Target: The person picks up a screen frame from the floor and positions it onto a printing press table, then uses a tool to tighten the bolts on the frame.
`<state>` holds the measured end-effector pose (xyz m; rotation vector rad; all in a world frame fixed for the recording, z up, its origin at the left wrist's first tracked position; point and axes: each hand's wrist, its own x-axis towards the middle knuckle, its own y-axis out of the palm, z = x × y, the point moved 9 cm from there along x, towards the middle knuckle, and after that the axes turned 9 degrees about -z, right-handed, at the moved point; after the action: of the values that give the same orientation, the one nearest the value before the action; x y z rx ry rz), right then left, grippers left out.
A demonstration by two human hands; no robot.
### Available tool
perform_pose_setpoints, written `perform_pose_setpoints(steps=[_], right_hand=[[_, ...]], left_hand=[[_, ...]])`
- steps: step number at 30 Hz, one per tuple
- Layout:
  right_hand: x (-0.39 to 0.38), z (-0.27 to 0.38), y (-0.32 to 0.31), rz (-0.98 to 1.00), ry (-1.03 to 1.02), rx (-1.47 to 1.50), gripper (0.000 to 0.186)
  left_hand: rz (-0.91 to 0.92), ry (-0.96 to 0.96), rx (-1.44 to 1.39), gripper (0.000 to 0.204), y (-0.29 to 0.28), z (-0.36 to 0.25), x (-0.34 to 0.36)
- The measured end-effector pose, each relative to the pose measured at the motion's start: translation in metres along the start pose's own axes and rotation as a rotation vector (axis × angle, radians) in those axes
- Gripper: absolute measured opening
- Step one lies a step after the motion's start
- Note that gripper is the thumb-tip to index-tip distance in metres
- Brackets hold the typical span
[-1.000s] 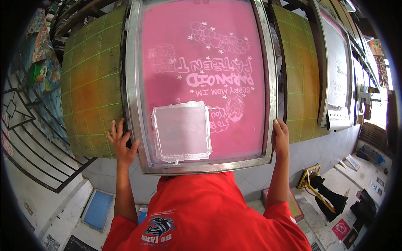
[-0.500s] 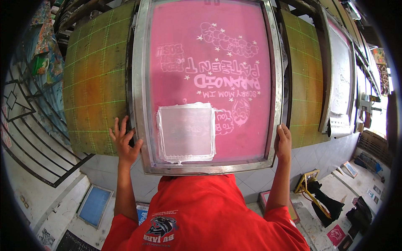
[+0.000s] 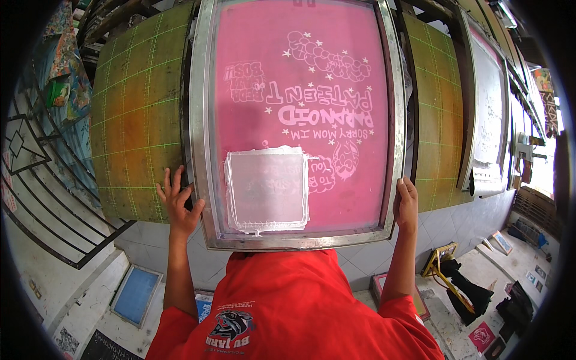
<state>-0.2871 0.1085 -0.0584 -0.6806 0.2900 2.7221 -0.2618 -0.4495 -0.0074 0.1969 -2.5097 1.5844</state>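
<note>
A large screen-printing frame (image 3: 200, 150) of dull metal lies before me, holding a pink mesh (image 3: 348, 207) with pale mirrored lettering and drawings. A whitish square patch (image 3: 267, 189), edged with tape, covers the mesh's near left part. On the left, my left hand (image 3: 181, 207) has its fingers spread, the thumb against the frame's outer side. My right hand (image 3: 407, 203) is closed on the right rim near the front corner, thumb on top and the other fingers partly hidden. The frame's near edge is close to my red shirt.
Yellow-green boards with bright grid lines flank the frame, a left board (image 3: 138, 120) and a right board (image 3: 437, 120). Another screen frame (image 3: 485, 108) stands farther right. Black metal bars (image 3: 60, 222) are at left. A blue screen (image 3: 136, 295) and black cloths (image 3: 471, 294) lie lower down.
Both hands and the frame keep their places. The shading on the pink mesh has lightened at left, and faint marks under the whitish patch show more clearly.
</note>
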Motion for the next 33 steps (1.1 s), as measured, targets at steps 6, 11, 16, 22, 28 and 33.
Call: perform_pose_setpoints(steps=[6,11,16,22,28,33], right_hand=[[-0.002,0.003,0.006,-0.028,0.004,0.014,0.024],[-0.004,0.008,0.010,-0.032,0.005,0.016,0.020],[-0.001,0.004,0.005,-0.027,0.005,0.001,0.021],[-0.002,0.003,0.004,-0.053,0.002,-0.020,0.026],[0.000,-0.001,-0.003,-0.048,-0.013,-0.045,0.028],[0.001,-0.003,-0.005,-0.036,0.003,-0.048,0.027]], left_hand=[[-0.013,0.003,-0.011,0.043,0.000,0.000,0.000],[-0.009,-0.007,-0.010,0.044,0.000,-0.001,0.001],[-0.007,-0.003,0.004,0.044,-0.001,-0.001,0.001],[-0.019,-0.009,-0.012,0.042,-0.001,-0.001,0.001],[-0.010,-0.033,-0.023,0.040,-0.003,-0.002,0.002],[-0.009,-0.044,-0.021,0.038,-0.005,-0.004,0.003]])
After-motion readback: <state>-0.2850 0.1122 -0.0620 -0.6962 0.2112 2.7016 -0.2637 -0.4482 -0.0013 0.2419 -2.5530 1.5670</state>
